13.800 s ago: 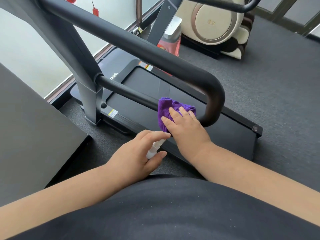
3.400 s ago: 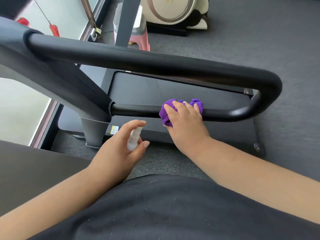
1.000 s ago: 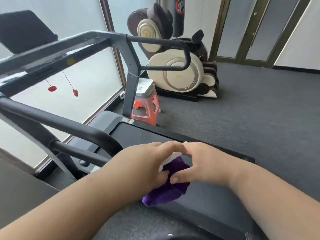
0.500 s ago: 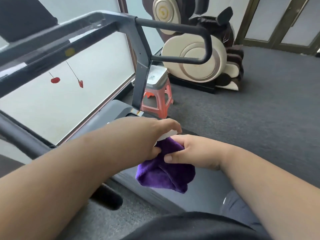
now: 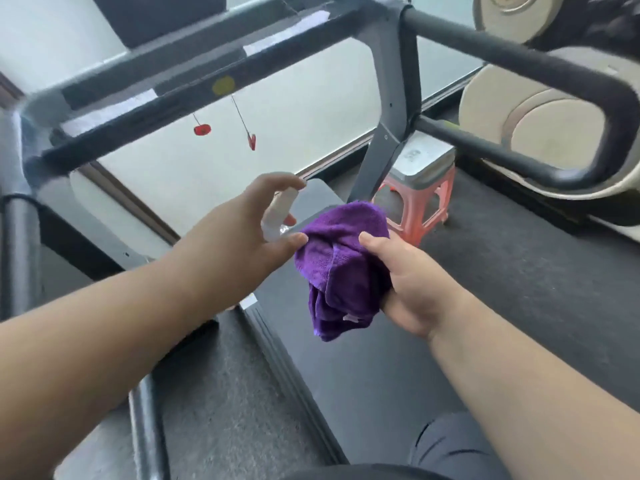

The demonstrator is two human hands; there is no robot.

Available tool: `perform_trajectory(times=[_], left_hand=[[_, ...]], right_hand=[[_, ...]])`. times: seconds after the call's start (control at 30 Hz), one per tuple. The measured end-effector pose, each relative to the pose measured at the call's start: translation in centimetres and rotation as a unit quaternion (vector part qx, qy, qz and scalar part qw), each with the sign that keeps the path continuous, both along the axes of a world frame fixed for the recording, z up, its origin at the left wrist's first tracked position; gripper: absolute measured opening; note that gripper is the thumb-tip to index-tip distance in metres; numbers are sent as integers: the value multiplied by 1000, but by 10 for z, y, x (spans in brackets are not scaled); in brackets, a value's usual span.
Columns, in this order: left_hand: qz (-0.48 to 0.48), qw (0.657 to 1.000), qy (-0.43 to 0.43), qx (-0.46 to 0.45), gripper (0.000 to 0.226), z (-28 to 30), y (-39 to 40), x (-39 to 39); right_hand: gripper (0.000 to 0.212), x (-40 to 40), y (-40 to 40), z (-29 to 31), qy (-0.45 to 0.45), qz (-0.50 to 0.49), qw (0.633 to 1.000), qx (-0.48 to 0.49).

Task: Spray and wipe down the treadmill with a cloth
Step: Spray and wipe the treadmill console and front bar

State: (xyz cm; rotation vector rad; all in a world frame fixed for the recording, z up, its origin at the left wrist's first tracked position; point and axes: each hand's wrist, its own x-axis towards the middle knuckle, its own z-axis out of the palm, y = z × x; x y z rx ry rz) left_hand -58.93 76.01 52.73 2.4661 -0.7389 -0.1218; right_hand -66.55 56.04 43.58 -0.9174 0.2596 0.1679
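Note:
My left hand (image 5: 239, 233) holds a small clear spray bottle (image 5: 278, 214), index finger on its top, its nozzle towards the cloth. The bunched purple cloth (image 5: 341, 268) hangs from my right hand (image 5: 407, 289), which grips it just right of the bottle. Both hands hover above the treadmill's black belt (image 5: 367, 368). The grey console bar (image 5: 194, 74) crosses above, and the far black handrail (image 5: 540, 67) loops at the upper right. The near handrail (image 5: 147, 431) shows at the lower left.
A pink plastic stool (image 5: 419, 188) stands beyond the treadmill's front. A cream massage chair (image 5: 540, 123) fills the upper right behind the handrail. Frosted windows with red hanging ornaments (image 5: 202, 129) run along the left. Dark grey carpet (image 5: 540, 258) lies right of the treadmill.
My view has swung towards the console and moved closer. My hands have drawn slightly apart; the spray bottle now shows plainly in my left hand beside the cloth.

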Motion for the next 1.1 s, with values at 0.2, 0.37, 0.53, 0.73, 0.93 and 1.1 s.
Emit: perform_trajectory(times=[0.2, 0.37, 0.53, 0.73, 0.93, 1.1], left_hand=[[139, 977, 98, -127, 56, 16, -77, 15], [193, 963, 113, -153, 66, 55, -106, 18], [230, 954, 105, -159, 69, 84, -99, 39], [259, 933, 97, -232, 65, 77, -84, 96], [280, 918, 99, -262, 58, 82, -50, 187], [259, 925, 118, -250, 51, 87, -29, 250]], right_hand=[[32, 56, -66, 54, -4, 83, 995, -62], [37, 84, -89, 101, 7, 114, 990, -83], [43, 114, -78, 138, -23, 143, 986, -79], [44, 181, -53, 156, -114, 148, 962, -197], [75, 272, -17, 173, -173, 142, 919, -324], [64, 330, 3, 174, -149, 126, 930, -312]])
